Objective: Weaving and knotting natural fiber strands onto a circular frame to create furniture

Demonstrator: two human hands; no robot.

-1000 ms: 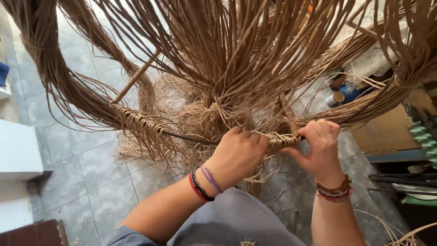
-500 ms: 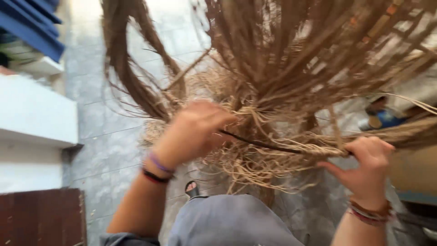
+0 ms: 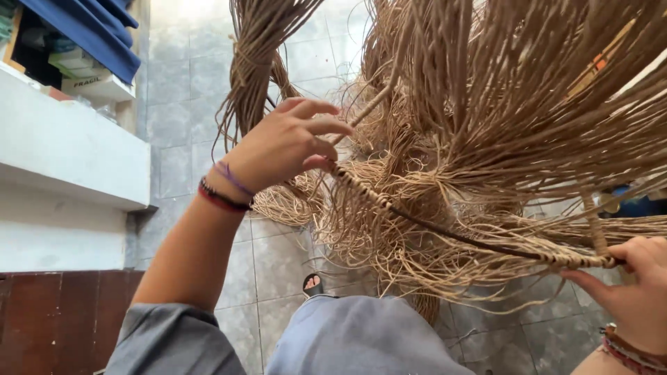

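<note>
A thin dark hoop rod (image 3: 451,232), partly wrapped in pale fibre, is running across the middle of the view from the left hand (image 3: 288,146) down to the right hand (image 3: 636,292), and a dense mass of tan raffia-like strands (image 3: 514,97) is hanging from it and fanning toward the top right corner. The left hand is pinching the wrapped end of the rod between thumb and fingertips, its other fingers spread loosely over the strands; compared with a second ago it has shifted up and to the left along the rod, while the right hand has slid out toward the lower right edge, so the two are now holding the rod well apart, which suggests the person is turning or repositioning the hoop rather than binding at one spot. The right hand is clenching the far wrapped end, thumb on top. Both wrists are wearing bead and thread bracelets (image 3: 224,191). Below, a grey trouser knee (image 3: 361,337) and a sandalled foot (image 3: 313,283) are showing over the grey tiled floor (image 3: 187,104). At the upper left corner, a white ledge (image 3: 69,146) is carrying a small white cardboard box (image 3: 97,87) with red lettering on its side, under a hanging blue cloth (image 3: 83,31); a reddish-brown panel (image 3: 55,319) is filling the lower left corner.
</note>
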